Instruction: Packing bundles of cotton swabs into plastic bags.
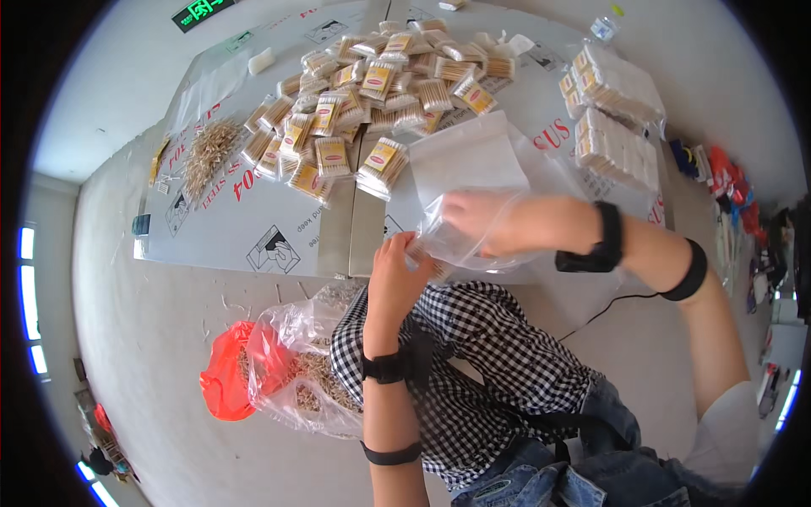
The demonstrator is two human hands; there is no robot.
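Observation:
At the table's near edge, my left hand [395, 275] is closed on the rim of a clear plastic bag [439, 232]. Small sticks show by its fingertips, seemingly a packet of cotton swabs [438, 269] seen through the film. My right hand [483, 221] is at the bag with clear film over its fingers. Blur and the film hide whether those fingers grip anything. Beyond both hands, flat clear plastic bags [469, 165] lie on the table. Farther off is a large heap of cotton swab packets [331, 156] with yellow labels.
Loose cotton swabs [209, 156] form a pile on the left of the grey table [296, 215]. Bundled white packs [617, 156] stand at the right, near a plastic bottle [606, 27]. Below the table's edge, a clear sack of sticks [308, 380] sits beside a red bag [221, 380].

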